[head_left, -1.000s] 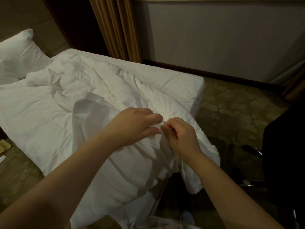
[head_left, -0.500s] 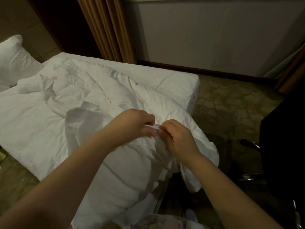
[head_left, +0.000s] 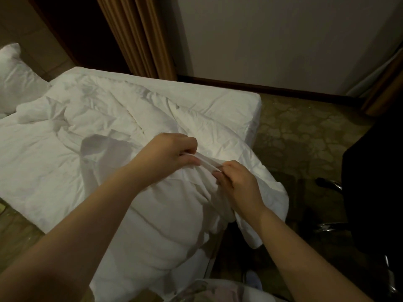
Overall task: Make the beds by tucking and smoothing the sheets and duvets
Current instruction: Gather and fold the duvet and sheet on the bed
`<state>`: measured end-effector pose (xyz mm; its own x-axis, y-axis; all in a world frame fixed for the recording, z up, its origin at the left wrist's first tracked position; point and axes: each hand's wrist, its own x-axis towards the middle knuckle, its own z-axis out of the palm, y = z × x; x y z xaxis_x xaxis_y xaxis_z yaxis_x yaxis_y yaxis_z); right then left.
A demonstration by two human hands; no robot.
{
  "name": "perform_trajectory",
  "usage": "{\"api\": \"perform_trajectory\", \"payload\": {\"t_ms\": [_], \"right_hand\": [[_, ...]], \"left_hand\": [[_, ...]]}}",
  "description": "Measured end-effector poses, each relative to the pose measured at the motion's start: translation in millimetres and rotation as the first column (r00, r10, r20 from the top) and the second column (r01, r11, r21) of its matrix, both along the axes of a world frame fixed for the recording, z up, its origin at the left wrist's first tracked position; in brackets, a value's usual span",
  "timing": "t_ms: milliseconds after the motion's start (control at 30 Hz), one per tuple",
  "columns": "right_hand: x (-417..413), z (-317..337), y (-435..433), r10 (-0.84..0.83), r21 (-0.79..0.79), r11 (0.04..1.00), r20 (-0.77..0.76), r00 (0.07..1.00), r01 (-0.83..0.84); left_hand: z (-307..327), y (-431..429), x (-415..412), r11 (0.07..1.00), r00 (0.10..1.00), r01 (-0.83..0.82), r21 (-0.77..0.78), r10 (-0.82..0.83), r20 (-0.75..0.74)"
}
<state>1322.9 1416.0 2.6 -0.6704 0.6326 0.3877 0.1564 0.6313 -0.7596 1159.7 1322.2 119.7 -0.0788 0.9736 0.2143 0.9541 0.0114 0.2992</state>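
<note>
A crumpled white duvet [head_left: 72,153] lies across the bed and hangs over its near corner. The mattress under a white sheet [head_left: 229,105] shows at the far right of the bed. My left hand [head_left: 168,153] pinches a fold of the duvet's edge at the near right corner. My right hand [head_left: 235,184] grips the same bunched edge a little to the right and lower. A short strip of fabric is stretched between the two hands.
A white pillow [head_left: 15,83] sits at the head of the bed, far left. Brown curtains [head_left: 139,35] hang behind the bed. A dark office chair [head_left: 370,171] stands on the patterned carpet at the right, close to the bed corner.
Both hands have drawn slightly apart, pulling the duvet's edge taut between them. The view has shifted a little to the right.
</note>
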Motion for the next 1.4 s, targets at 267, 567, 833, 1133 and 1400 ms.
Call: {"api": "perform_trajectory", "payload": {"t_ms": [267,567,833,1133,1400], "right_hand": [[-3,29,17,0.081,0.029,0.996,0.045,0.996,-0.082],[-16,57,14,0.181,-0.288,0.944,0.041,0.983,-0.162],[-10,57,17,0.158,-0.306,0.940,-0.001,0.987,-0.151],[1,36,15,0.163,-0.285,0.950,0.087,0.983,-0.132],[-9,33,1,-0.061,-0.045,0.997,0.130,0.990,0.067]], "left_hand": [[15,-2,-15,0.993,0.992,-0.105,-0.050,0.108,0.062],[-1,19,17,0.989,0.850,-0.141,-0.053,0.094,-0.518],[-15,21,14,0.998,0.982,-0.054,0.013,0.055,-0.179],[-12,17,10,0.997,0.966,-0.083,-0.002,0.081,0.247],[-8,19,4,0.995,0.973,-0.100,0.016,0.095,0.212]]}}
